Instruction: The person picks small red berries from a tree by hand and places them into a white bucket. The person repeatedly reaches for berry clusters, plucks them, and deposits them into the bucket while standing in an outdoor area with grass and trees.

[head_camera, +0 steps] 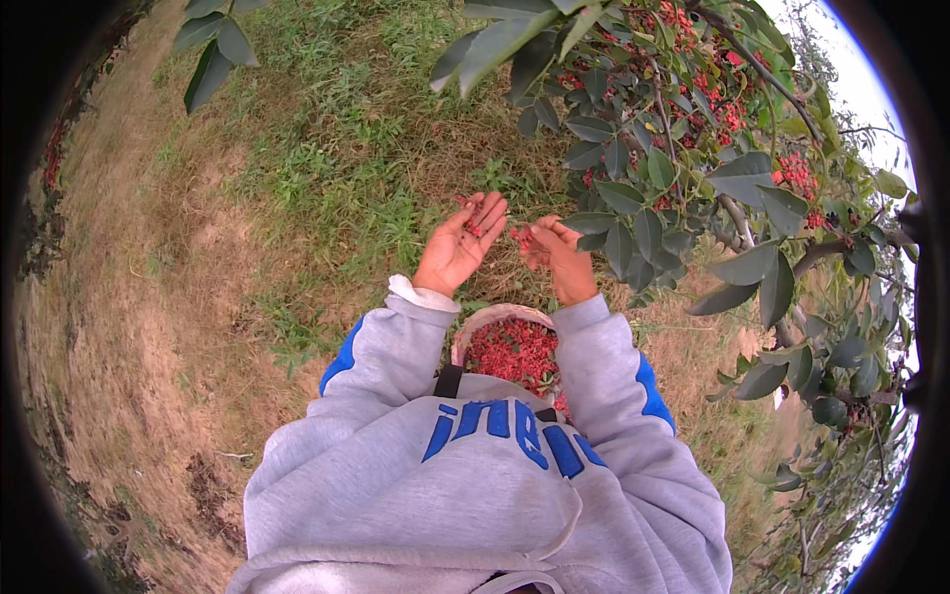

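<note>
My left hand [453,252] is palm up in front of me, its fingers slightly spread. A few red Sichuan peppercorns [473,227] lie on those fingers. Just to its right, my right hand [562,256] pinches a small red peppercorn cluster [522,237] between thumb and fingers. The two hands are close but apart. Below them, against my front, hangs a pale round bucket [462,335] holding a heap of picked red peppercorns [512,349] with a few green leaves mixed in. My sweatshirt and right sleeve hide part of the bucket.
A Sichuan pepper tree with dark green leaves [648,234] and red clusters [795,177] fills the right side, close to my right hand. Its bare branch [764,70] crosses the upper right. Another leafy sprig [215,52] hangs at upper left. Grass and weeds [356,178] cover the ground.
</note>
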Available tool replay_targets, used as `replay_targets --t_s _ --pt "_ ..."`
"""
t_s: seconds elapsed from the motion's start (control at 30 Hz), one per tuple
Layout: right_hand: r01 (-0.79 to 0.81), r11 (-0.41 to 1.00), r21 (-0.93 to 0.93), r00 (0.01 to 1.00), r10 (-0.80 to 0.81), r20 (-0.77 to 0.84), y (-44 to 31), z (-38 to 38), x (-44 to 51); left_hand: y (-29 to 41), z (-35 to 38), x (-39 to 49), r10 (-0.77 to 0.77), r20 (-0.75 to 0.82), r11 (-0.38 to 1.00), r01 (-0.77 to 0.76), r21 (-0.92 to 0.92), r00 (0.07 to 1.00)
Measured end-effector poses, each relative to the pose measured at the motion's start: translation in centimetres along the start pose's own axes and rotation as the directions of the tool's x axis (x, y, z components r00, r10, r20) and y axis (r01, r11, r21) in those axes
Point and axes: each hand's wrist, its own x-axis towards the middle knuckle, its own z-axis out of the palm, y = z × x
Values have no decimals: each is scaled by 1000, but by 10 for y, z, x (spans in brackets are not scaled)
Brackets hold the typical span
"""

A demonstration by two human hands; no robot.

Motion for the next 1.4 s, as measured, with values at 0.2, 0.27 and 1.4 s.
replay_targets --t_s 0.2,0.27,1.4 --pt "275 255 -927 961 -64 268 10 -35 -25 -5 1 3 -56 56 998 55 17 997" --pt "368 469 -803 925 -274 264 13 -22 -21 -10 3 3 -58 42 997 57 44 997" --pt "-103 988 -116 995 104 6 -17 25 -4 -13 4 -12 38 23 900 -45 433 999"
